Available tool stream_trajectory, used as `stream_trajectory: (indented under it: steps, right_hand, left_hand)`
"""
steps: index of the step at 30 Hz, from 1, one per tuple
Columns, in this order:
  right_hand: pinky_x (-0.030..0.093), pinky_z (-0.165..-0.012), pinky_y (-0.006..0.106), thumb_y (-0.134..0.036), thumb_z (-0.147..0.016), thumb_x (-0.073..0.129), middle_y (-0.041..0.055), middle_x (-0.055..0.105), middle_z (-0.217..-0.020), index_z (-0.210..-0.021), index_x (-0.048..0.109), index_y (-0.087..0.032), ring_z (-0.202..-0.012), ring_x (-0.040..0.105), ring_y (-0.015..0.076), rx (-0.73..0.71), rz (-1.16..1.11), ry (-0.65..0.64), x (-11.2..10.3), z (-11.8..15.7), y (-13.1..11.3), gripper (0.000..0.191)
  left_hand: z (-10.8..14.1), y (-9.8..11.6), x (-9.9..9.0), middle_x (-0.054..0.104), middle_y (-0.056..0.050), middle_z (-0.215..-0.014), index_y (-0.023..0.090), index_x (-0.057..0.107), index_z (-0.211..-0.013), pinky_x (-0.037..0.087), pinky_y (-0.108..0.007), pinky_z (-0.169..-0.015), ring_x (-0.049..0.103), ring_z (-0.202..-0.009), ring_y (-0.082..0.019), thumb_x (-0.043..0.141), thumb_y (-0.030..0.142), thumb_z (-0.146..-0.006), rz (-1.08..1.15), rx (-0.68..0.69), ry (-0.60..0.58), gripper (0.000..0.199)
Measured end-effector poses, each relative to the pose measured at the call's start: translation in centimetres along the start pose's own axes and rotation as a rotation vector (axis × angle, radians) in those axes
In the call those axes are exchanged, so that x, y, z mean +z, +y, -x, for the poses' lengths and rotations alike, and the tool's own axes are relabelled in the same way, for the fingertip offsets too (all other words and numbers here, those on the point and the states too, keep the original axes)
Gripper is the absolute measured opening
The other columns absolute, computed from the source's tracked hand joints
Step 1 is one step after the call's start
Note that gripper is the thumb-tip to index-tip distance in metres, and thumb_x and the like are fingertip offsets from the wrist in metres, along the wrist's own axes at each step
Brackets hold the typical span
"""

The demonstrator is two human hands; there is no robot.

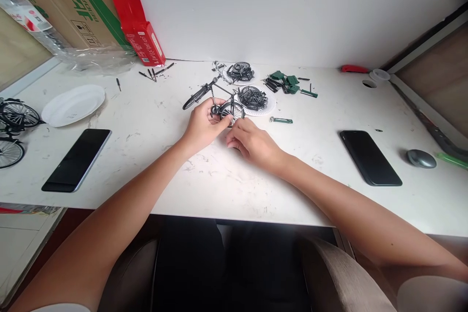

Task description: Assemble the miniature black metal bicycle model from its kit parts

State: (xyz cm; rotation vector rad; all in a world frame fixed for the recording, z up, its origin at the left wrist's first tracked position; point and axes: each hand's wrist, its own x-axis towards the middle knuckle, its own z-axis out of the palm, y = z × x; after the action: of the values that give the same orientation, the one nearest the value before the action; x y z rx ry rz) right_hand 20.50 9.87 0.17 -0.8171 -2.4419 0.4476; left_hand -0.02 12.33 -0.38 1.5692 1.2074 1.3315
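Observation:
A small black model bicycle [222,88] is held above the white table, its front wheel pointing to the left. My left hand [205,124] grips it around the pedals and the rear wheel. At the lower right of that rear wheel, my right hand [252,141] has its fingers closed together, and what they hold, if anything, is too small to tell. Just behind the hands, black wheels [252,98] lie on a white paper plate [270,105], with more black parts [240,72] on another plate further back.
Green pieces [291,83] and a green strip [281,120] lie right of the plates. Phones rest at left [77,160] and right [370,157]. A white plate [75,105] and model bicycles [16,113] are at left. A red box [146,44] stands at the back.

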Motion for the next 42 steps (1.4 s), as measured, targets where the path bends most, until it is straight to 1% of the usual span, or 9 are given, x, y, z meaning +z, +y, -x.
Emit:
stream_trajectory:
  steps: [3,5,9,12,16,20,26,38,42]
  right_hand:
    - [0.052,-0.081,0.038,-0.018,-0.11,0.049,0.0093,0.062,-0.11,-0.102,0.063,-0.023,-0.105,0.06,0.0242,0.018,-0.102,0.209,-0.3,-0.2,0.3,0.017]
    - [0.053,-0.086,0.042,-0.027,-0.113,0.049,0.0087,0.06,-0.108,-0.103,0.063,-0.024,-0.103,0.059,0.0246,0.039,-0.138,0.339,-0.5,-0.4,0.8,0.018]
    - [0.053,-0.085,0.046,-0.046,-0.113,0.055,0.0076,0.059,-0.106,-0.101,0.066,-0.027,-0.098,0.059,0.0252,0.086,-0.184,0.457,-0.5,-0.6,2.0,0.025]
    - [0.053,-0.086,0.048,-0.052,-0.112,0.056,0.0079,0.061,-0.105,-0.1,0.067,-0.027,-0.1,0.059,0.0265,0.103,-0.194,0.473,-0.4,-0.6,2.3,0.03]
    - [0.051,-0.089,0.051,-0.055,-0.111,0.056,0.0082,0.062,-0.102,-0.099,0.068,-0.028,-0.104,0.058,0.0289,0.104,-0.164,0.463,-0.4,-0.6,2.1,0.032]
    - [0.051,-0.089,0.05,-0.058,-0.111,0.056,0.0083,0.063,-0.102,-0.098,0.067,-0.027,-0.104,0.058,0.0291,0.113,-0.168,0.449,-0.4,-0.6,2.1,0.035]
    - [0.05,-0.092,0.05,-0.06,-0.11,0.055,0.008,0.063,-0.103,-0.1,0.067,-0.027,-0.102,0.058,0.0282,0.141,-0.19,0.421,-0.3,-0.6,2.3,0.036]
    - [0.049,-0.091,0.05,-0.059,-0.112,0.052,0.0086,0.061,-0.1,-0.099,0.065,-0.025,-0.101,0.056,0.0289,0.169,-0.152,0.381,-0.3,-0.5,2.3,0.038]
    - [0.048,-0.091,0.05,-0.06,-0.113,0.048,0.0085,0.061,-0.099,-0.099,0.063,-0.026,-0.099,0.056,0.0289,0.144,-0.132,0.369,-0.3,-0.6,2.5,0.04]
  left_hand:
    - [0.2,0.1,0.0,0.064,0.004,-0.072,0.021,0.07,-0.116,0.055,-0.024,-0.062,0.063,-0.062,-0.01,0.086,0.026,-0.085,-0.032,0.0,-0.017,0.036]
    - [0.4,0.1,0.0,0.054,0.007,-0.062,0.022,0.07,-0.116,0.048,-0.023,-0.057,0.054,-0.054,-0.009,0.086,0.028,-0.086,-0.04,-0.006,-0.037,0.035]
    - [0.6,0.3,-0.1,0.045,0.009,-0.056,0.022,0.071,-0.116,0.039,-0.023,-0.053,0.045,-0.049,-0.008,0.085,0.029,-0.086,-0.019,-0.006,-0.082,0.033]
    - [0.7,0.4,-0.1,0.046,0.008,-0.056,0.023,0.071,-0.119,0.04,-0.023,-0.055,0.047,-0.051,-0.009,0.084,0.029,-0.087,-0.017,-0.002,-0.102,0.035]
    - [0.7,0.6,-0.1,0.048,0.007,-0.058,0.023,0.071,-0.119,0.039,-0.023,-0.054,0.046,-0.051,-0.009,0.084,0.029,-0.087,-0.017,0.001,-0.124,0.034]
    - [0.7,0.6,0.0,0.052,0.007,-0.059,0.021,0.071,-0.118,0.043,-0.023,-0.056,0.05,-0.053,-0.009,0.085,0.029,-0.086,-0.018,0.001,-0.133,0.036]
    - [0.8,0.6,-0.1,0.05,0.007,-0.058,0.022,0.073,-0.12,0.043,-0.022,-0.055,0.05,-0.053,-0.009,0.086,0.03,-0.086,-0.046,0.028,-0.116,0.037]
    - [0.8,0.3,-0.1,0.058,0.004,-0.066,0.022,0.075,-0.12,0.049,-0.023,-0.057,0.054,-0.056,-0.01,0.086,0.031,-0.084,-0.121,0.13,-0.081,0.038]
    - [0.8,0.1,-0.1,0.054,0.005,-0.065,0.022,0.076,-0.116,0.046,-0.023,-0.056,0.049,-0.055,-0.009,0.086,0.03,-0.084,-0.143,0.137,-0.075,0.035]
